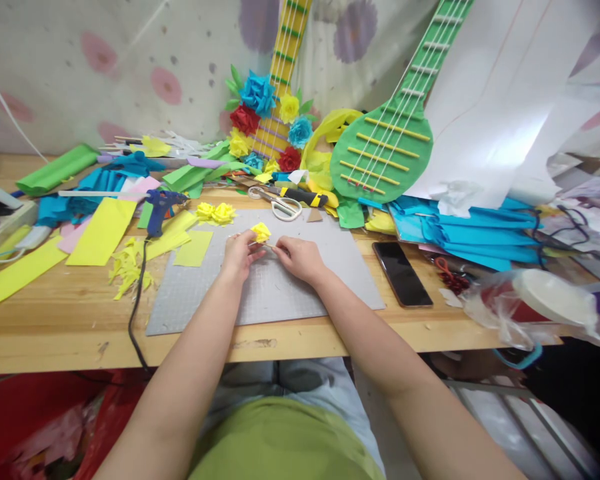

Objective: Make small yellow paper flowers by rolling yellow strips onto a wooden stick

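Note:
Above the grey cutting mat (300, 300), my left hand (239, 256) pinches a small yellow paper flower (261, 231) at its lower part. My right hand (300, 257) is close beside it, fingers closed on a thin stick (271, 247) that points toward the flower's base. Whether the stick is fixed to the flower I cannot tell. Finished yellow paper flowers (216, 213) lie at the mat's upper left edge, near a yellow paper square (193, 249). Beyond my hands rest scissors (285, 208) with pale handles.
A blue glue gun (160, 210) stands left, its cord running off the front edge. Yellow paper strips (103, 232) and scraps (130, 267) lie around it. A phone (403, 273) is at right, beside blue crepe paper (460, 227). A green paper instrument (385, 153) leans behind.

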The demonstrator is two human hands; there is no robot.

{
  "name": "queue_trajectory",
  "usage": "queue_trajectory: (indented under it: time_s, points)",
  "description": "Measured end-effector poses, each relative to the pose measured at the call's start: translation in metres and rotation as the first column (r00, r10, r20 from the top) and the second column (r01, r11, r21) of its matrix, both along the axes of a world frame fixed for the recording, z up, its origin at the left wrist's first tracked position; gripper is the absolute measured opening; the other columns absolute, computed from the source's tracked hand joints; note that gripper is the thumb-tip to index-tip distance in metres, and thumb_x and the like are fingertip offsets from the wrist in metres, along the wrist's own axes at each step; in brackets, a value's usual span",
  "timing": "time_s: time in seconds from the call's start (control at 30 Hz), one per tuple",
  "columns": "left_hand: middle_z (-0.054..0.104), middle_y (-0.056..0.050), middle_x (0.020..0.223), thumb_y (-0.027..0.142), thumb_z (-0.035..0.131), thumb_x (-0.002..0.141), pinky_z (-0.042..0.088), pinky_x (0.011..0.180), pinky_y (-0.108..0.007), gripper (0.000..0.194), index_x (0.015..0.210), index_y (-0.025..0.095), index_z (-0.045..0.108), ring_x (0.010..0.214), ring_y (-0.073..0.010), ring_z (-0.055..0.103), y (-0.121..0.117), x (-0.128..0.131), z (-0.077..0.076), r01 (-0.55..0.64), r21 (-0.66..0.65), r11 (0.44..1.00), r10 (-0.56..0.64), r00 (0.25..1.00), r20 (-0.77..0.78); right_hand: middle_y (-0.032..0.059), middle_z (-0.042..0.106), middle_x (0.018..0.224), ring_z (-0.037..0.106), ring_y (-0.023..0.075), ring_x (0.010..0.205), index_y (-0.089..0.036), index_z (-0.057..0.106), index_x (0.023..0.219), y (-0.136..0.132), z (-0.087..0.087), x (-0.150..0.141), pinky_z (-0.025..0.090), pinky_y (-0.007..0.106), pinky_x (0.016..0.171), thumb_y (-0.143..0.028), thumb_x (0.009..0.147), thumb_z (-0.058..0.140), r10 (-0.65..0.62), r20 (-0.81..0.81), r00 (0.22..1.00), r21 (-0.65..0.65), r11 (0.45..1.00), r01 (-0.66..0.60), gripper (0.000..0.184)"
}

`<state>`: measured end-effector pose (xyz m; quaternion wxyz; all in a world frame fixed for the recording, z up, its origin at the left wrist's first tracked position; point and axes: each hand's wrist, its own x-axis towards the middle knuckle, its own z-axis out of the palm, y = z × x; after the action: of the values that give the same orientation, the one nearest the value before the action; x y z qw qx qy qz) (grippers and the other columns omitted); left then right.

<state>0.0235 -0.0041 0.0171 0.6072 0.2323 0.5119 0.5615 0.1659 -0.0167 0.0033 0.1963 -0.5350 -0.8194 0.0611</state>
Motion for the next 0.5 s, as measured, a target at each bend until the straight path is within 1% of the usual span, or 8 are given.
queue_trajectory:
  time_s: [0.2,0.33,0.5]
  points:
    - [0.059,-0.003,0.066,0.016,0.054,0.053,0.046,0.046,-0.021,0.017,0.069,0.013,0.052,0.052,-0.0091,0.053,0.0010,0.0015,-0.0016,-0.010,0.009,1.000,0.011,0.999,-0.034,0.0014,0.065,0.084,0.056,0.0124,0.074,-0.022,0.056,0.089,-0.0006,0.0004,-0.0006,0.029,0.023,0.060,-0.039,0.087,0.036,0.003,0.019,1.000,-0.005,1.000,-0.003,0.027]
    - [0.058,-0.002,0.064,0.014,0.054,0.054,0.046,0.046,-0.021,0.015,0.068,0.013,0.051,0.051,-0.0083,0.052,0.0023,-0.0001,-0.0019,-0.058,0.017,0.998,0.058,0.998,-0.023,0.0010,0.065,0.086,0.056,0.0125,0.076,-0.022,0.056,0.090,0.0002,-0.0008,-0.0016,0.028,0.023,0.059,-0.040,0.088,0.035,0.010,0.033,0.999,0.002,1.000,-0.010,0.027]
    - [0.057,-0.002,0.066,0.013,0.053,0.054,0.046,0.046,-0.021,0.016,0.069,0.012,0.051,0.052,-0.0079,0.052,0.0031,-0.0027,-0.0012,-0.070,0.017,0.997,0.071,0.997,-0.025,0.0012,0.064,0.085,0.055,0.0135,0.078,-0.023,0.056,0.090,0.0025,-0.0032,-0.0025,0.028,0.024,0.060,-0.041,0.088,0.034,-0.011,0.039,0.999,0.041,0.999,0.009,0.028]
